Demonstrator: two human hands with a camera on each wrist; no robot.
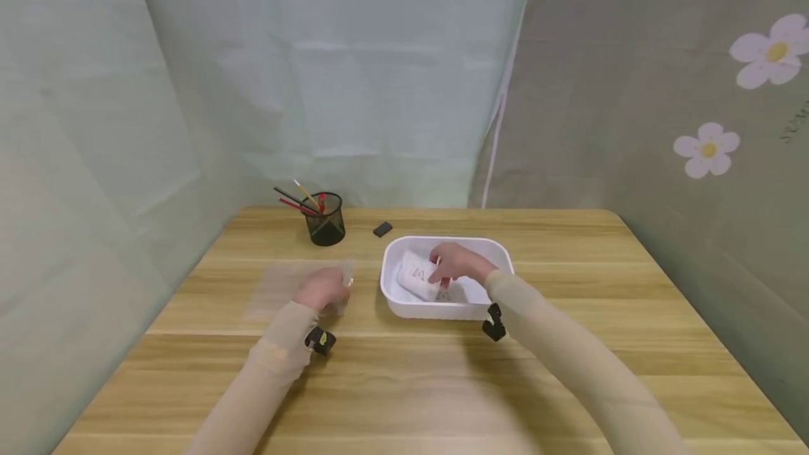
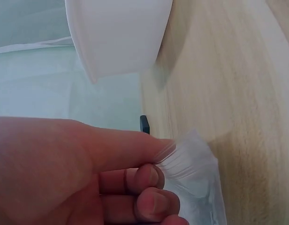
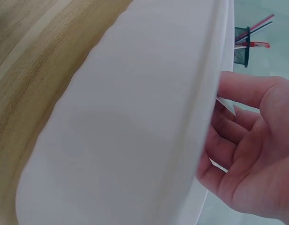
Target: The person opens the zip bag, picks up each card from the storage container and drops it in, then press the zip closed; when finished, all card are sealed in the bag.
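A white tray [image 1: 499,253] stands at the middle of the wooden table. My right hand [image 1: 440,269] reaches into it and grips a white packet with red print [image 1: 415,274]. In the right wrist view the tray's outer wall [image 3: 135,131] fills the picture, and the curled fingers [image 3: 226,129] show beyond its rim. To the left of the tray, my left hand [image 1: 337,286] pinches the edge of a clear plastic bag [image 1: 284,288] lying flat on the table. The left wrist view shows thumb and fingers [image 2: 151,177] closed on the crinkled bag edge [image 2: 193,164], with the tray [image 2: 118,35] beyond.
A black mesh pen holder [image 1: 325,220] with several pens stands at the back left. A small black block [image 1: 382,229] lies behind the tray. Curtains close off the back and both sides. Bare wood table [image 1: 411,385] lies in front of the tray.
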